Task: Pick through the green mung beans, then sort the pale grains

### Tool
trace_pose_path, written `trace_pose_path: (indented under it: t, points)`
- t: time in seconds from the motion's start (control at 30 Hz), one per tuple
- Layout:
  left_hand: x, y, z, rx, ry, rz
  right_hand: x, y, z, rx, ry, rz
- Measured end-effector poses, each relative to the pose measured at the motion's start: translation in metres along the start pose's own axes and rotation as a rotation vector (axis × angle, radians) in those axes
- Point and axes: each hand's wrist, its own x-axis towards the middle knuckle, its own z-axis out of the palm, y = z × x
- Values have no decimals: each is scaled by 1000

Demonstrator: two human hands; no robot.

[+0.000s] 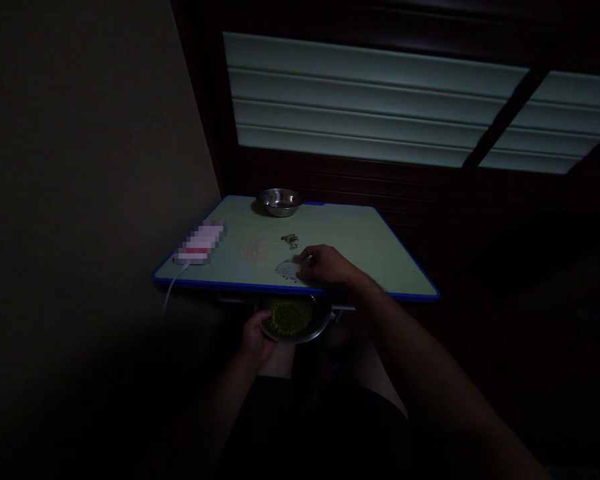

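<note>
My left hand [257,335] grips the left rim of a metal bowl [307,338], with the thumb over the edge. Inside lies a layer of small green grains [291,315], which look like mung beans. The bowl is below the table's front edge, above my lap. My right hand [325,265] rests low over the tabletop, fingers curled and fingertips close to the surface. At those fingertips is a pale fan-shaped patch [287,269] with dark lines; I cannot tell whether it is printed or loose. A little pile of dark and pale bits [291,241] lies just beyond.
A second metal bowl [280,203] stands at the back of the pale, blue-edged table [350,227]. On the left lies a blurred pinkish device [200,243] with a white cable [169,293] hanging over the edge. A wall [105,133] borders the left side. The room is dim.
</note>
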Motion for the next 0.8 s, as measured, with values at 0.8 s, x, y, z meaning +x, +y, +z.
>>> trace_pose_path:
  t: [0.8]
  points:
    - [-2, -1, 2, 50, 3, -42, -5, 1, -3, 150, -113, -32]
